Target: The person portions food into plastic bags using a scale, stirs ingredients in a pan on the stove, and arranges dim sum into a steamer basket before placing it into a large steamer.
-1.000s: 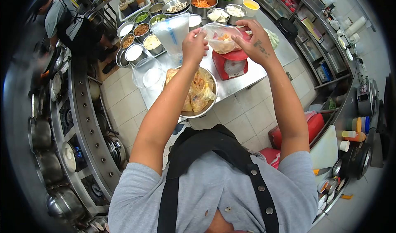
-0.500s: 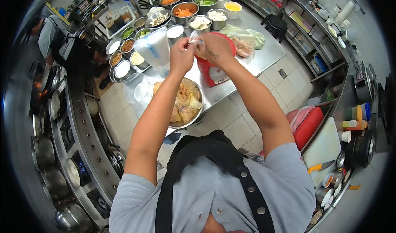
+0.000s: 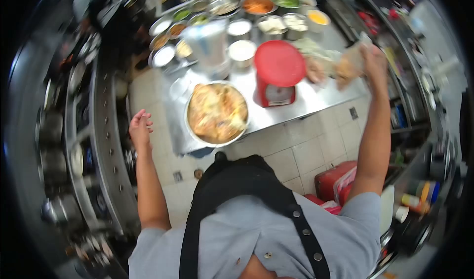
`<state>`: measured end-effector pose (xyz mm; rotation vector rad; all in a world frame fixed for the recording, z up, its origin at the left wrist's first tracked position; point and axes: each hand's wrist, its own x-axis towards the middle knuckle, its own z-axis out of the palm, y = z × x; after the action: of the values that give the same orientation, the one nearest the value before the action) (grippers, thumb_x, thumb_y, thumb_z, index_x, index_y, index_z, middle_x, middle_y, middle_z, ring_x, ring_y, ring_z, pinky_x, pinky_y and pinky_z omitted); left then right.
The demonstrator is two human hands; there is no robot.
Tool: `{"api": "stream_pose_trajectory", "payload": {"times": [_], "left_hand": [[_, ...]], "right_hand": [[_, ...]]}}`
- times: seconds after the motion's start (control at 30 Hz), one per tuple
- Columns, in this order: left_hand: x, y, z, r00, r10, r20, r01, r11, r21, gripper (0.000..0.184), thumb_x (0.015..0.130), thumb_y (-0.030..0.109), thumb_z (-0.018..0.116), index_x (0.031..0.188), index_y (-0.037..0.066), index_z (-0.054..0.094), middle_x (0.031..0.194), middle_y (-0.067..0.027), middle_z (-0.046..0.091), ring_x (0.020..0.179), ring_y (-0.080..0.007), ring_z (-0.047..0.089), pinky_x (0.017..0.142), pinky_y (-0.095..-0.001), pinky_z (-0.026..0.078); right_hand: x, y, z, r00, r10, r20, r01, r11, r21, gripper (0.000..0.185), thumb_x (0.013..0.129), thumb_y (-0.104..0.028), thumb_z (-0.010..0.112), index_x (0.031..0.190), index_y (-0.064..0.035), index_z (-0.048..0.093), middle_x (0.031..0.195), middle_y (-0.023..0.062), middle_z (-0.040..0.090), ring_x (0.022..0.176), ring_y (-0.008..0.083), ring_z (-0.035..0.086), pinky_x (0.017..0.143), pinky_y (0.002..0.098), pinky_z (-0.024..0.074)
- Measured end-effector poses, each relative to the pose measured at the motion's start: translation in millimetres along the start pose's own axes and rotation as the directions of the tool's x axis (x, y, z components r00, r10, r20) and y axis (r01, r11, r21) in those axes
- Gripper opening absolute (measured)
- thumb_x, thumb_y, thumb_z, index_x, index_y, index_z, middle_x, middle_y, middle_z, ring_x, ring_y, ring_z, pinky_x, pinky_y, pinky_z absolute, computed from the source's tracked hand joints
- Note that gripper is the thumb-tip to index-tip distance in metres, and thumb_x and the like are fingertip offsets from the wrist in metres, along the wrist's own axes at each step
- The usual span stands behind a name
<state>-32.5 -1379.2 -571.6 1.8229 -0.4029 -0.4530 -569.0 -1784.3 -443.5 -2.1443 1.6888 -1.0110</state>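
Observation:
Out at the right end of the steel table, my right hand point(image 3: 375, 64) grips the top of a clear plastic bag point(image 3: 348, 67) with orange-tan food in it. Beside that lies another bag point(image 3: 316, 70) with pinkish contents. My left hand point(image 3: 140, 129) hangs in the air left of the table, fingers loosely bent and apart, holding nothing. Between the hands stands a red kitchen scale point(image 3: 280, 64) with a round red top. To its left is a metal bowl point(image 3: 189, 126) of bagged yellowish food. Motion blurs the view somewhat.
Behind the scale are several metal containers of ingredients, including shredded orange food point(image 3: 257, 4) and a tub of yellow liquid point(image 3: 317, 17). A stack of clear plastic bags point(image 3: 205, 42) stands near the bowl. Stoves line the left, where a person point(image 3: 91, 2) stands. A red container point(image 3: 335, 180) is at lower right.
My hands have parted from above the scale. The right hand has carried the plastic bag rightward to the table's end; the left has swung down and left, away from the bag.

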Motion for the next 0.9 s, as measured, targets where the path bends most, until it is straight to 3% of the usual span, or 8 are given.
{"api": "stream_pose_trajectory", "payload": {"times": [0.17, 0.3, 0.33, 0.4, 0.47, 0.6, 0.73, 0.9], "left_hand": [[-32.1, -165.1, -62.5, 0.878, -0.473, -0.075, 0.479, 0.865, 0.151, 0.03, 0.088, 0.015, 0.056, 0.118, 0.011, 0.058, 0.089, -0.0032, 0.067, 0.067, -0.0111, 0.057, 0.051, -0.0251, 0.044], [-68.7, -227.9, -30.5, 0.778, -0.622, 0.088, 0.565, 0.755, 0.334, 0.054, 0.079, 0.008, 0.066, 0.13, 0.009, 0.05, 0.111, -0.0079, 0.064, 0.076, -0.0142, 0.058, 0.054, -0.0315, 0.048], [-77.0, -234.1, -20.5, 0.793, -0.599, 0.112, 0.527, 0.766, 0.368, 0.061, 0.074, 0.008, 0.07, 0.131, 0.006, 0.048, 0.116, -0.011, 0.061, 0.083, -0.018, 0.059, 0.06, -0.0344, 0.05], [-87.3, -247.8, -3.5, 0.826, -0.548, 0.135, 0.435, 0.771, 0.465, 0.076, 0.065, 0.007, 0.078, 0.134, 0.002, 0.044, 0.126, -0.0172, 0.057, 0.103, -0.0277, 0.058, 0.079, -0.0379, 0.051], [-93.0, -238.2, 12.6, 0.843, -0.525, 0.118, 0.415, 0.773, 0.48, 0.088, 0.058, 0.007, 0.084, 0.135, -0.003, 0.041, 0.133, -0.0208, 0.053, 0.12, -0.0325, 0.053, 0.101, -0.0359, 0.043], [-86.1, -248.0, -15.2, 0.792, -0.553, 0.258, 0.423, 0.802, 0.422, 0.087, 0.07, 0.02, 0.077, 0.143, 0.002, 0.034, 0.137, -0.0219, 0.048, 0.121, -0.0331, 0.052, 0.09, -0.0418, 0.049], [-56.5, -263.4, -108.1, 0.741, -0.669, 0.055, 0.596, 0.694, 0.403, 0.073, 0.076, 0.027, 0.073, 0.139, 0.008, 0.043, 0.129, -0.0209, 0.053, 0.11, -0.0336, 0.057, 0.072, -0.0438, 0.054], [16.5, -284.2, -262.0, 0.883, -0.401, -0.244, 0.469, 0.782, 0.411, 0.059, 0.081, 0.029, 0.068, 0.135, 0.011, 0.05, 0.126, -0.0135, 0.058, 0.113, -0.0286, 0.056, 0.086, -0.0464, 0.049]], "right_hand": [[2.0, 84.6, 70.1, 0.994, -0.041, -0.099, 0.023, 0.985, -0.17, 0.044, 0.089, -0.037, 0.052, 0.093, 0.0056, 0.062, 0.081, 0.0184, 0.065, 0.077, 0.0316, 0.062, 0.073, 0.0404, 0.0459], [0.8, 126.4, 130.2, 0.928, 0.27, 0.256, -0.248, 0.962, -0.115, 0.042, 0.088, -0.037, 0.058, 0.105, 0.0012, 0.063, 0.088, 0.0192, 0.066, 0.082, 0.0287, 0.063, 0.075, 0.0364, 0.0468], [-1.5, 133.7, 141.1, 0.876, 0.324, 0.356, -0.289, 0.946, -0.149, 0.045, 0.088, -0.039, 0.059, 0.107, 0.0014, 0.063, 0.087, 0.019, 0.066, 0.081, 0.0281, 0.063, 0.075, 0.0358, 0.0467], [-23.1, 149.2, 153.3, 0.999, 0.016, -0.036, -0.027, 0.943, -0.33, 0.057, 0.088, -0.048, 0.06, 0.113, 0.0035, 0.06, 0.088, 0.0178, 0.065, 0.082, 0.0233, 0.064, 0.072, 0.0349, 0.0497], [-60.9, 99.1, 133.3, 0.983, 0.153, -0.101, -0.162, 0.983, -0.091, 0.059, 0.087, -0.044, 0.064, 0.118, 0.0046, 0.057, 0.09, 0.0144, 0.065, 0.081, 0.0202, 0.063, 0.071, 0.0322, 0.0497], [-85.7, 146.1, 113.8, 0.95, 0.246, -0.191, -0.258, 0.965, -0.04, 0.057, 0.087, -0.04, 0.067, 0.125, 0.0014, 0.054, 0.101, 0.0114, 0.064, 0.086, 0.0185, 0.062, 0.074, 0.0309, 0.0503], [-103.0, 29.7, 72.2, 0.932, 0.296, -0.209, -0.267, 0.951, 0.155, 0.055, 0.09, -0.041, 0.062, 0.132, -0.0059, 0.053, 0.125, 0.0161, 0.057, 0.117, 0.0252, 0.051, 0.095, 0.0362, 0.0428], [-34.4, 23.4, 60.4, 0.96, 0.275, -0.054, -0.276, 0.961, -0.003, 0.066, 0.088, -0.055, 0.054, 0.136, -0.0087, 0.051, 0.14, 0.0201, 0.047, 0.135, 0.0328, 0.038, 0.109, 0.0387, 0.0321]]}}
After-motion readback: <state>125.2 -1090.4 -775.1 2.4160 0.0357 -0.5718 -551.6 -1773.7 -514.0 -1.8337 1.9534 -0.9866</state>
